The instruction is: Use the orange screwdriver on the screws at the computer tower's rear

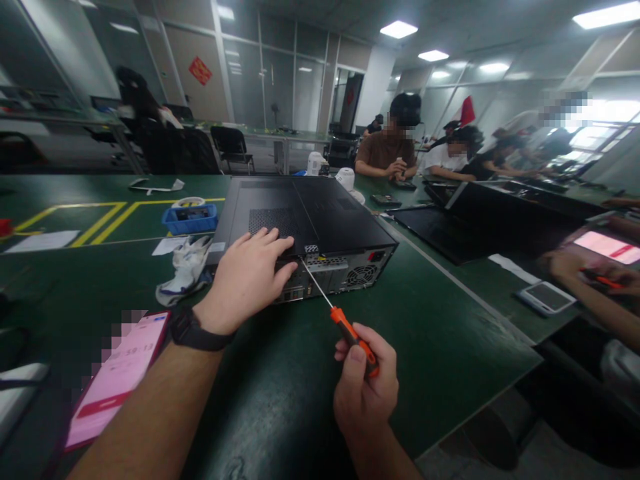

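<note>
A black computer case (340, 223) lies flat on the green table, its rear panel with a fan grille facing me. My left hand (255, 270) rests on the case's near left edge, palm down with the fingers spread. In my right hand (365, 380) is an orange and black screwdriver (345, 325), gripped by its handle. The long shaft points up and left, and its tip meets the rear panel's upper edge, close to my left thumb. Whether a screw sits under the tip is too small to tell.
Left of the case are a blue bin (190, 220), white gloves (186, 267) and a pink-screened phone (120, 380). At right lie a dark panel (435, 230) and a small grey device (545, 297); another person's hand (565, 267) is beyond it. Several people sit farther back.
</note>
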{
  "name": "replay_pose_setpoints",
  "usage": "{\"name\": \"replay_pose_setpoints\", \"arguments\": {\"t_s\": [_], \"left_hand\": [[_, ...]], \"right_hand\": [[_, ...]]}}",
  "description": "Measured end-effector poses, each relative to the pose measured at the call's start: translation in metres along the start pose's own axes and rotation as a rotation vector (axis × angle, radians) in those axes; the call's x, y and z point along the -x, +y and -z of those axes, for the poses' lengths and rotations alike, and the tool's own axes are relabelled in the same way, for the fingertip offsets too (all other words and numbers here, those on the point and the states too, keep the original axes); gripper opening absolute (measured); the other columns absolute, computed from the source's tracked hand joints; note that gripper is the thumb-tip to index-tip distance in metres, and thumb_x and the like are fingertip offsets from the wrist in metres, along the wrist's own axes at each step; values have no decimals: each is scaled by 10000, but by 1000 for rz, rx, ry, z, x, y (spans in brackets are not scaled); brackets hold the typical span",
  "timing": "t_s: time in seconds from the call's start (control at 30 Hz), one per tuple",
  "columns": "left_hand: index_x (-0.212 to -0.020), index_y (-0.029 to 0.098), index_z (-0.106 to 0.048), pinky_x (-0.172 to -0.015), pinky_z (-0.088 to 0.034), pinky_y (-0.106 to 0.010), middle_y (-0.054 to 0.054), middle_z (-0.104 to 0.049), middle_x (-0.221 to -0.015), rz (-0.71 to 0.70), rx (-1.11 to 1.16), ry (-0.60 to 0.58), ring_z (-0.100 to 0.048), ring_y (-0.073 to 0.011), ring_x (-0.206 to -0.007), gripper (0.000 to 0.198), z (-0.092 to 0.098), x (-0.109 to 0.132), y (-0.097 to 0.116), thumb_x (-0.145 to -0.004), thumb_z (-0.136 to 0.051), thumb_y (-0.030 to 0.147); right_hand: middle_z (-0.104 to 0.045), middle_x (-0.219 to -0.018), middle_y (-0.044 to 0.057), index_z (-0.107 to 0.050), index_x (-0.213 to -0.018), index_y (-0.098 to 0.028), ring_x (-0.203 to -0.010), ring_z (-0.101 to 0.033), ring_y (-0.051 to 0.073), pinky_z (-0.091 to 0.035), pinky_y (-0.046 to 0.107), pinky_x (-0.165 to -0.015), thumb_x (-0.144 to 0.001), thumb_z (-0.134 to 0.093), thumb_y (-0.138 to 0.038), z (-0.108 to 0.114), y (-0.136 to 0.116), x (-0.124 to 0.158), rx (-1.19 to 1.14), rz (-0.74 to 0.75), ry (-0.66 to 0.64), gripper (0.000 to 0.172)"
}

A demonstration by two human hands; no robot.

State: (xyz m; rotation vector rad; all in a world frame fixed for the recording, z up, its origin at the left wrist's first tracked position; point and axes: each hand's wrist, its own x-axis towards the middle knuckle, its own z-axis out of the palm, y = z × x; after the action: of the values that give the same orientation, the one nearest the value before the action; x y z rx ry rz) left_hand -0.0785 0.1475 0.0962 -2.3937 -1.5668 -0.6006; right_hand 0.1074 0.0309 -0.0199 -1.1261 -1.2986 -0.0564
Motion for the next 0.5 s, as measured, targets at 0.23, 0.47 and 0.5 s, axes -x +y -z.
{"name": "replay_pose_setpoints", "arguments": {"t_s": [0.23, 0.47, 0.5], "left_hand": [[-1430, 198, -692, -1222, -454, -529, -149, -671, -1516, 13, -7, -9, -585, -359, -1457, 458, 0, 0, 1, -1018, -594, 372], [-1433, 212, -689, -1233, -441, -517, -134, -668, -1525, 25, -1, -9, -576, -348, -1468, 459, -1, 0, 0, -1013, -595, 373], [-1437, 204, -687, -1232, -441, -521, -142, -664, -1530, 22, -1, -9, -576, -352, -1468, 465, -1, 1, 0, -1014, -594, 372]], "right_hand": [[-698, -969, 51, -619, -1302, -187, -793, -717, 157, -635, 307, -695, -1022, -542, -197, 1, -4, -7, -66, 105, -31, 291], [-719, -930, 27, -643, -1285, -203, -644, -693, 123, -594, 252, -561, -1038, -558, -208, 1, 3, 2, -40, 63, -7, 261], [-719, -933, 31, -640, -1291, -200, -647, -696, 127, -598, 256, -561, -1037, -563, -224, 1, 3, 3, -40, 57, -15, 267]]}}
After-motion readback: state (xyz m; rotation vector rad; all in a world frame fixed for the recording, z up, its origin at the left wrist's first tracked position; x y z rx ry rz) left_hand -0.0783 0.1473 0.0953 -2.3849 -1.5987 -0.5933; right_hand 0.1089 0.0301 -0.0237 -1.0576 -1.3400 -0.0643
